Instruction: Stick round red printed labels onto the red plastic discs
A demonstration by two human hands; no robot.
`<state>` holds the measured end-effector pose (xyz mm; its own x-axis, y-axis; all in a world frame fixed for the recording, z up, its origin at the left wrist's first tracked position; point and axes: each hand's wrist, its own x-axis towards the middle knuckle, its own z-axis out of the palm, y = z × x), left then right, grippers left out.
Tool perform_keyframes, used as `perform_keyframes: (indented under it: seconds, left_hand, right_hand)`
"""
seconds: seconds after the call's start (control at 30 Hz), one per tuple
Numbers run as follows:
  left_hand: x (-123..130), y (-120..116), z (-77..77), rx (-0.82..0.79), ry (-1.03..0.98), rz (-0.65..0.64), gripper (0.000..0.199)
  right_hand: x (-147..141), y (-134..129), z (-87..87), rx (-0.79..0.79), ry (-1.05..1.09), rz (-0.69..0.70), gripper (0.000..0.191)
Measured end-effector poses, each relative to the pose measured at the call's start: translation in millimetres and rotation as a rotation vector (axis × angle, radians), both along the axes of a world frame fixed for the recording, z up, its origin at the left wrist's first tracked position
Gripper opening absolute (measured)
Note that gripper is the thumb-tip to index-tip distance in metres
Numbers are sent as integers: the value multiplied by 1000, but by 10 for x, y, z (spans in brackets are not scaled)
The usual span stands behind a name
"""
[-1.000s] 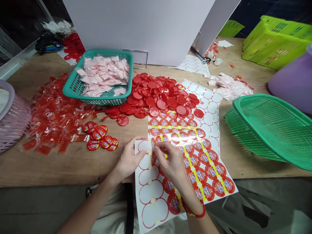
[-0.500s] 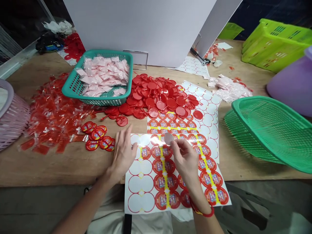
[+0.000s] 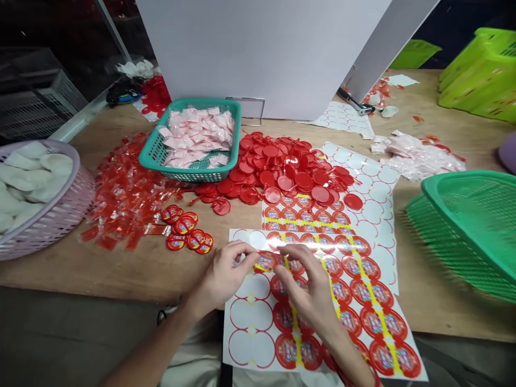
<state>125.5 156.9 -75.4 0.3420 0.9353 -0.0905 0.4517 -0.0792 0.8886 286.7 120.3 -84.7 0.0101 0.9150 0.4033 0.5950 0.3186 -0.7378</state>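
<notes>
My left hand [image 3: 228, 271] pinches thumb and index finger at the edge of a round red and yellow sticker [image 3: 266, 261], low over the sticker sheet. Whether the sticker is fully off the sheet, I cannot tell. Just right of it, my right hand [image 3: 308, 285] has thumb and index finger apart, with nothing visible between them. Beneath both hands, the sticker sheet [image 3: 250, 346] overhangs the table's front edge; its left columns are mostly bare white circles, and printed stickers fill the right. Several red round pieces with printed stickers [image 3: 176, 242] lie left of my left hand.
Behind the sheet spreads a heap of plain red round pieces [image 3: 302, 180]. A teal basket [image 3: 143, 156] holds pink packets. Red packets [image 3: 121, 199] lie left of it, beside a lilac basket [image 3: 76, 201] of white pieces. A green basket [image 3: 455, 231] stands right.
My right hand has let go of the round sticker whose pale back showed, and opened. My left hand has moved right from the sheet's edge and closed into a pinch. The view has shifted left.
</notes>
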Motion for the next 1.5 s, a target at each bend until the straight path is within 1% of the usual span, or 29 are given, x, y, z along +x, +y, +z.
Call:
perform_keyframes:
  seconds: [0.03, 0.07, 0.13, 0.2, 0.23, 0.27, 0.33, 0.4, 0.47, 0.53, 0.67, 0.77, 0.83, 0.93, 1.0, 1.07, 1.13, 1.2, 1.23, 1.27, 1.3, 1.33, 1.37, 1.4, 1.43, 1.5]
  left_hand:
    - [-18, 16, 16, 27, 12, -22, 18]
    - [-44, 52, 24, 66, 42, -25, 16]
    - [-132, 202, 16, 199, 168, 38, 16]
    - [-272, 447, -21, 385, 369, 149, 21]
    - [-353, 588, -44, 475, 486, 185, 24]
    - [-433, 729, -67, 529, 605, 191, 28]
    - [-567, 975, -102, 561, 817, 180, 33]
    - [-644, 1132, -114, 551, 924, 166, 34]
    - [-672, 1196, -103, 556, 945, 155, 26]
    - [-683, 1200, -79, 577, 956, 141, 18]
    - [-738, 1196, -54, 640, 938, 118, 20]
    - [-789, 1237, -94, 669, 912, 49, 24]
    - [-811, 1266, -128, 680, 896, 17, 22]
    - [-843, 1299, -134, 707, 873, 32, 14]
    - [-873, 1322, -88, 727, 860, 53, 12]
    - [-891, 1328, -6, 760, 836, 79, 12]
    - [-852, 1268, 85, 832, 791, 112, 13]
    - [-718, 1088, 142, 943, 757, 102, 15]
    - [-613, 948, 145, 1000, 747, 60, 17]
    - [-488, 780, 127, 1051, 752, -22, 20]
    - [-353, 594, 90, 1092, 747, -122, 24]
    - [-219, 405, 40, 1098, 718, -248, 25]
    - [-98, 228, -16, 1055, 696, -315, 24]
    - [0, 78, -69, 992, 660, -349, 23]
    - [68, -33, -114, 891, 628, -368, 20]
    - [105, -120, -161, 663, 556, -366, 8]
  right_hand:
    - [-3, 24, 16, -25, 41, 3, 8]
    - [2, 43, 26, -30, 68, -9, 7]
    - [39, 59, 24, -17, 120, -75, 12]
    - [102, 50, -13, -38, 167, -140, 12]
    - [135, 38, -43, -72, 186, -157, 11]
    - [165, 22, -80, -120, 198, -164, 10]
    - [203, -12, -164, -225, 214, -159, 17]
    - [213, -42, -245, -304, 234, -142, 27]
    - [209, -60, -309, -340, 257, -120, 31]
    - [210, -67, -351, -354, 280, -107, 32]
    - [245, -62, -385, -347, 321, -89, 33]
    - [264, -57, -395, -332, 340, -96, 33]
    - [265, -56, -399, -325, 350, -106, 33]
    - [257, -57, -401, -326, 368, -108, 32]
    - [253, -57, -401, -328, 388, -103, 32]
    - [252, -53, -403, -324, 417, -104, 32]
    - [255, -44, -401, -317, 450, -114, 33]
    - [257, -29, -388, -323, 490, -128, 33]
    - [257, -20, -376, -326, 513, -143, 33]
    - [256, -11, -360, -326, 533, -168, 32]
    - [255, -2, -341, -323, 546, -199, 31]
    - [255, 5, -321, -318, 551, -232, 30]
    - [255, 10, -301, -318, 551, -263, 29]
    - [257, 13, -283, -328, 548, -283, 28]
    - [262, 13, -268, -354, 548, -292, 27]
    - [277, 9, -248, -410, 565, -287, 27]
